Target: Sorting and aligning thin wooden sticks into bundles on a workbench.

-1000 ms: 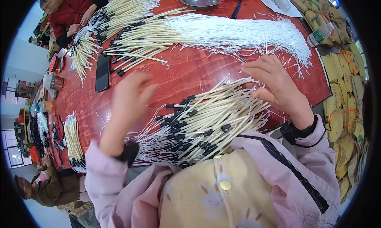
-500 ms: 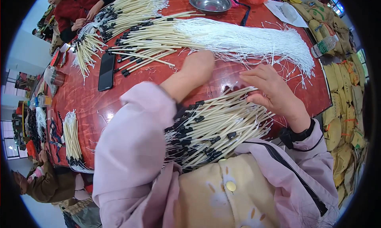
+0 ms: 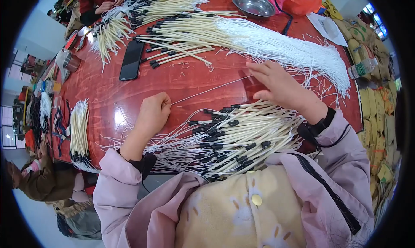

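My left hand (image 3: 153,114) is closed in a pinch on one end of a thin white string (image 3: 212,90), above the red table (image 3: 186,86). The string runs nearly straight up to the fingers of my right hand (image 3: 281,86). That hand is open, its thumb apart from its outstretched fingers; whether the string is caught between them is unclear. Just below lies a heap of cream-coloured thin sticks (image 3: 255,131) with black end pieces and loose white strings. Beyond my hands lie more such sticks (image 3: 186,34), joined to a thick bundle of white strings (image 3: 294,49).
A black phone (image 3: 131,61) lies to the left, a metal bowl (image 3: 254,5) at the far side. A tied stick bundle (image 3: 79,129) sits at the left edge. Another person's hands (image 3: 114,1) work at far left. Sacks (image 3: 380,118) and a plastic bottle (image 3: 364,68) are on the right.
My left hand has swung left and nearer, drawing out a white string that now spans to my right hand. My right hand has stayed open, shifting slightly left. The view has shifted a little.
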The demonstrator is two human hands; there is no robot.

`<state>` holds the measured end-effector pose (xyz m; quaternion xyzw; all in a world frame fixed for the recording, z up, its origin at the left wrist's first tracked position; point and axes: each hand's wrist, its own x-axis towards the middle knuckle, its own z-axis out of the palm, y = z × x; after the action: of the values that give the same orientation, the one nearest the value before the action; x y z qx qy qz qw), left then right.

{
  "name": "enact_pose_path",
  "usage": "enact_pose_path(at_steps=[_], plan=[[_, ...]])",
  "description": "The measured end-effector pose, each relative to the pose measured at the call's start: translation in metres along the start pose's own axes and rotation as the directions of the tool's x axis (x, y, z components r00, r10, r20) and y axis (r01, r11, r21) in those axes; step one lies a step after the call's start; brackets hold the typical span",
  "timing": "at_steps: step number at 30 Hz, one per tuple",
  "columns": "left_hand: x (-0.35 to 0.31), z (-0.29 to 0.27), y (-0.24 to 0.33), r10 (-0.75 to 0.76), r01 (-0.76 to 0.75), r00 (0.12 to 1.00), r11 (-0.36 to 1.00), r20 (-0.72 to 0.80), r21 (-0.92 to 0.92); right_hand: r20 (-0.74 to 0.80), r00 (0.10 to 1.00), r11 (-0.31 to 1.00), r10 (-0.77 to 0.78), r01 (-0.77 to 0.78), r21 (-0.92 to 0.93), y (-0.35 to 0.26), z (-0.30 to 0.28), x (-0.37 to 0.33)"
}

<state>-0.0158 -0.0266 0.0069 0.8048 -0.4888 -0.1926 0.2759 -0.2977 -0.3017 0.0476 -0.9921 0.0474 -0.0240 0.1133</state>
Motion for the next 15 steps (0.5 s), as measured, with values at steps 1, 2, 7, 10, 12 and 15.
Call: enact_pose_path(at_steps=[1, 2, 7, 10, 12, 15], plan=[[-0.002, 0.001, -0.002, 0.015, -0.015, 1.000, 1.000, -0.009, -0.003, 0.047, 0.999, 0.999, -0.009, 0.010, -0.037, -0.003, 0.002, 0.003], [-0.003, 0.002, -0.003, 0.030, -0.030, 0.999, 1.000, -0.017, -0.006, 0.052, 0.999, 0.999, -0.014, 0.016, -0.039, -0.003, 0.006, 0.005], [-0.007, -0.001, -0.005, -0.024, 0.026, 1.000, 0.995, 0.016, -0.091, 0.106, 0.994, 0.991, -0.042, 0.055, -0.120, 0.004, 0.019, 0.003], [-0.006, -0.006, -0.010, -0.169, 0.182, 0.982, 0.964, 0.082, -0.195, 0.161, 0.985, 0.991, -0.063, 0.081, -0.107, 0.006, 0.017, 0.001], [-0.003, -0.007, -0.013, -0.237, 0.259, 0.964, 0.936, 0.118, -0.238, 0.169, 0.983, 0.990, -0.076, 0.095, -0.108, 0.005, 0.017, -0.001], [-0.003, -0.007, -0.017, -0.268, 0.292, 0.955, 0.925, 0.127, -0.241, 0.175, 0.981, 0.989, -0.082, 0.102, -0.107, 0.003, 0.017, -0.002]])
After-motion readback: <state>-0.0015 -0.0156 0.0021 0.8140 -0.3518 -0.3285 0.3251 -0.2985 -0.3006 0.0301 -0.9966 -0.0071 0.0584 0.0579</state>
